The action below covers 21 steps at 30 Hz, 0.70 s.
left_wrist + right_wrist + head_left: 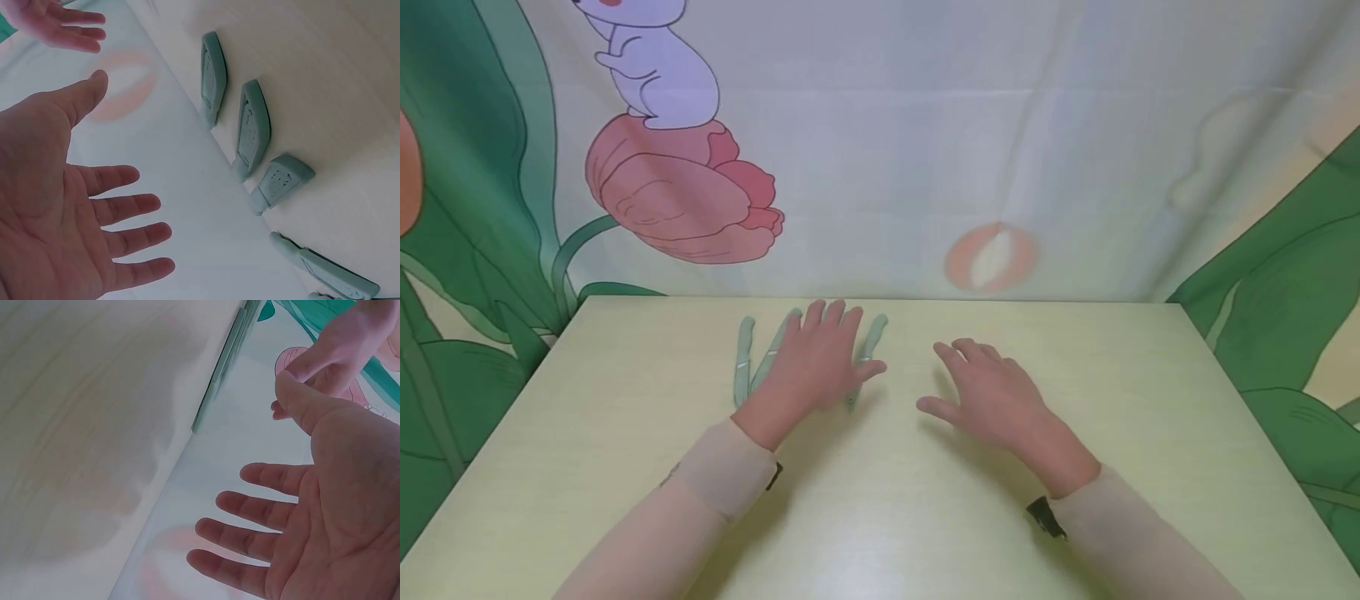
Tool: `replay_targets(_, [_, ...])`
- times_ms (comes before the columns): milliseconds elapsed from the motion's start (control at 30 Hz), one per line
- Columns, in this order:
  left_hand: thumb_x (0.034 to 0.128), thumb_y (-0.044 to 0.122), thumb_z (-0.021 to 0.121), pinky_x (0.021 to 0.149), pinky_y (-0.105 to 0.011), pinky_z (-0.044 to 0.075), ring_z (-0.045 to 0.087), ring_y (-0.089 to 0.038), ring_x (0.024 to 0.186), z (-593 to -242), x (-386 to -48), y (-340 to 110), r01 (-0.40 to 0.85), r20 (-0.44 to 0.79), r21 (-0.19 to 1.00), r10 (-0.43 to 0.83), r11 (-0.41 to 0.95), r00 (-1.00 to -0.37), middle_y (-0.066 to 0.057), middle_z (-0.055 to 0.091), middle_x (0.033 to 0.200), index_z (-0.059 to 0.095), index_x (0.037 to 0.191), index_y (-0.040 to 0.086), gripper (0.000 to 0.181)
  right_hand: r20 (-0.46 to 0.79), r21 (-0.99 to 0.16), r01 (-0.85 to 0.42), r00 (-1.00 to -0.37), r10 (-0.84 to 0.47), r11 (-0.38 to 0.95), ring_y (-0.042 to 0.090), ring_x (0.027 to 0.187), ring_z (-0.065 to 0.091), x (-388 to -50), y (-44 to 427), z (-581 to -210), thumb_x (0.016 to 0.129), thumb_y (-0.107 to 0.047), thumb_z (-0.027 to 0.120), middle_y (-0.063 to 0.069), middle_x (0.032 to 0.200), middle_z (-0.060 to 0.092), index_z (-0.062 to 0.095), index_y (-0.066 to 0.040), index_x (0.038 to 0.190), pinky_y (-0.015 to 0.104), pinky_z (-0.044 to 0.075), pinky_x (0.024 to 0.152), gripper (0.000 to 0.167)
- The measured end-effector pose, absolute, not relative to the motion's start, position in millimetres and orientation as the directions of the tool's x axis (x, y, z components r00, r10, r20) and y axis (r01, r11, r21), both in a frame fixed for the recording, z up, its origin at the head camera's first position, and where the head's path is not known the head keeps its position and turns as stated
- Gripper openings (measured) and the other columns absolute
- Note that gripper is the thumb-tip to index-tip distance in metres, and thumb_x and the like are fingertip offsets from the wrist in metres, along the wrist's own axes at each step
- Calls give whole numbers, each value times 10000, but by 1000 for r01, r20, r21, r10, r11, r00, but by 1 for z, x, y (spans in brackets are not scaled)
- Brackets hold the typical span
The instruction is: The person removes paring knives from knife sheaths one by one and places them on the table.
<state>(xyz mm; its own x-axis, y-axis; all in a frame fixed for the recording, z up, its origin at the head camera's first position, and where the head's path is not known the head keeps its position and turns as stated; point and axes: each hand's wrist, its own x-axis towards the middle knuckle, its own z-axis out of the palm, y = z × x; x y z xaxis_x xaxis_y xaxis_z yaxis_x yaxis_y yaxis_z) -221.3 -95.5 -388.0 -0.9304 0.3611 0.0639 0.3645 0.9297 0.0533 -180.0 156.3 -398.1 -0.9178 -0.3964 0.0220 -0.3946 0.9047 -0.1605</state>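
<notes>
Several green knife-shaped utensils lie side by side near the far edge of the table, left of centre. In the head view the leftmost green utensil (pixel 742 362) and the rightmost green utensil (pixel 874 335) show beside my left hand (pixel 816 358), which hides most of the others. That hand hovers above them palm down, its fingers spread and holding nothing. The left wrist view shows long blade-shaped pieces (pixel 254 128) and a short wide piece (pixel 284 181), all with raised markings. My right hand (pixel 996 396) is over the table to their right, fingers extended and nothing in it.
The pale wooden table (pixel 865 517) ends against a hanging cloth (pixel 865 167) printed with a white animal, a pink flower and green leaves. Each sleeve has a dark strap (pixel 1047 517) at the wrist.
</notes>
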Motion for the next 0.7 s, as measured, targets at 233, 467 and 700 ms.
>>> replay_targets(233, [1004, 582, 659, 942, -522, 475, 514, -358, 1125, -390, -243, -92, 359, 78, 34, 355, 933, -931, -129, 573, 1176, 620, 1319, 26, 640, 56, -141, -408, -913, -404, 902, 364, 1224, 612, -186, 142, -398, 975, -584, 703, 152, 1398, 608, 574, -61, 1490, 512, 566, 907, 745])
replay_targets(467, [1032, 514, 652, 919, -496, 508, 524, -324, 1025, -391, -266, -85, 334, 20, 73, 334, 940, -942, -120, 575, 1072, 658, 1192, 8, 531, 31, -152, -374, -927, -374, 915, 319, 1083, 627, -189, 128, -395, 987, -524, 715, 119, 1259, 638, 664, -65, 1376, 447, 576, 815, 604])
replay_targets(700, [1061, 460, 614, 901, -499, 529, 553, -333, 1024, -396, -288, -75, 282, -33, 125, 288, 951, -957, -119, 577, 1064, 671, 1160, 20, 455, 7, -207, -335, -940, -341, 919, 317, 1078, 619, -192, 118, -397, 996, -479, 719, 99, 1228, 646, 697, -69, 1317, 439, 572, 818, 522])
